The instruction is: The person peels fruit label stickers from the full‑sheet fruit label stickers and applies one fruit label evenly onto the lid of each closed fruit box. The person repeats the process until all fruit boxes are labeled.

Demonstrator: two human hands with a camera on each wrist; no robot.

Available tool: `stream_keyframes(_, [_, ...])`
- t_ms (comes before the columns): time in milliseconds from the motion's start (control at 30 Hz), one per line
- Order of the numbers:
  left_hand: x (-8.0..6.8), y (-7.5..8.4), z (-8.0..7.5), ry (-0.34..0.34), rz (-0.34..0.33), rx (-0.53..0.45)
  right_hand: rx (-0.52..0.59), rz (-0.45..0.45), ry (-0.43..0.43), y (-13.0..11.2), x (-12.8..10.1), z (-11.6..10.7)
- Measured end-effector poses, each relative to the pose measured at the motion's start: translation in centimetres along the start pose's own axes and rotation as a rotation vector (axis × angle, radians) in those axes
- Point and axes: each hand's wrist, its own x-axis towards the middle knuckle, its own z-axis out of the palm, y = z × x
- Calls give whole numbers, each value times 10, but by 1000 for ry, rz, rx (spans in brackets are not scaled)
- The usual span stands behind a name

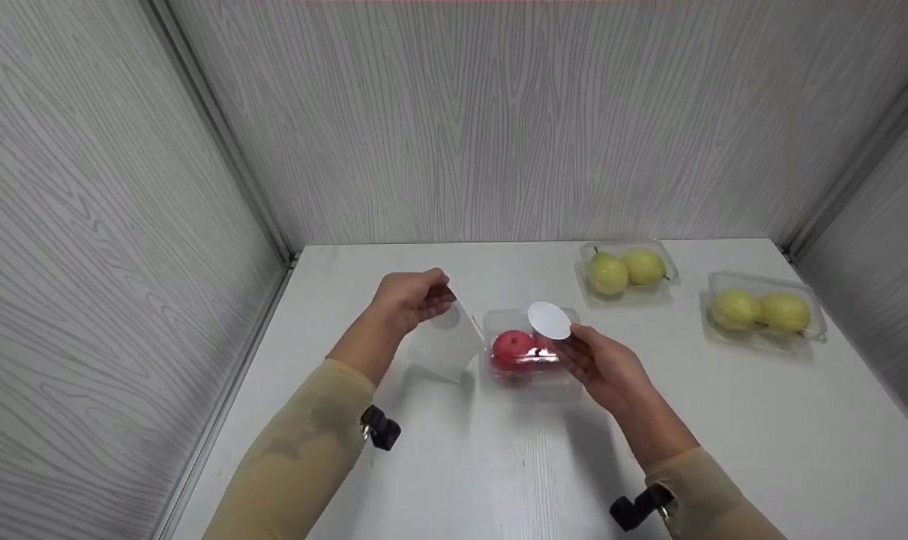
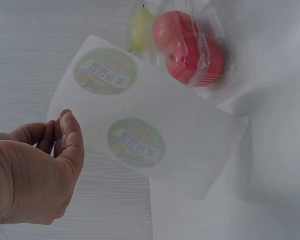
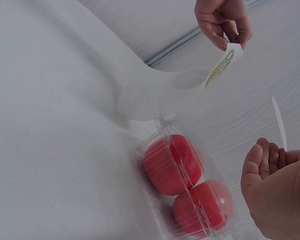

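My left hand (image 1: 409, 298) pinches a translucent white sticker sheet (image 1: 448, 341) by its upper edge, and the sheet hangs down at a slant. Two oval printed labels (image 2: 136, 142) show faintly through the sheet in the left wrist view. My right hand (image 1: 607, 367) holds a round white sticker (image 1: 549, 321) between thumb and fingertips, its plain side up in the head view and edge-on in the right wrist view. Under and beside that hand sits a closed clear plastic box (image 1: 498, 321) with two red apples (image 3: 172, 165); the right hand partly hides it in the head view.
Two more clear boxes, each with two yellow-green pears, stand to the right: one at the back (image 1: 624, 298) and one near the right edge (image 1: 815, 319). The white table (image 1: 454, 465) meets grain-patterned panels (image 1: 454, 127) at the back and sides.
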Motion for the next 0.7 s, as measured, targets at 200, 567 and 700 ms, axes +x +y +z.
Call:
stream_keyframes(200, [11,25,-3,35,77,-55,10,-7,-4,1,-6,-7])
stream_keyframes(567, [25,30,-10,3,239,-223,2,10,6,8,-10,-14])
stream_keyframes(700, [30,-2,-28,65,196,-234,3,17,17,11,-9,-16])
